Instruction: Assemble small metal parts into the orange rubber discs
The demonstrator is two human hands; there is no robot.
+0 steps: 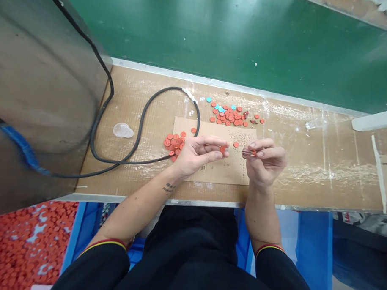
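Observation:
My left hand [201,156] pinches a red disc [223,149] between thumb and fingers, above a flat cardboard sheet [211,175]. To its right, my right hand [265,161] holds a small dark and red piece [250,152] at its fingertips; the piece's exact shape is too small to tell. A single red disc [236,145] lies on the sheet between the hands, near many tiny specks. One pile of red discs [176,142] sits left of my left hand, partly hidden by it. Beyond the sheet lies another group of red discs [229,116] with several blue ones.
A black cable [144,113] loops over the cardboard-covered bench [307,166] at left, beside clear round lids [123,130]. A metal box [39,93] stands far left. Blue crates [315,250] and a heap of red discs [21,244] are below the bench edge.

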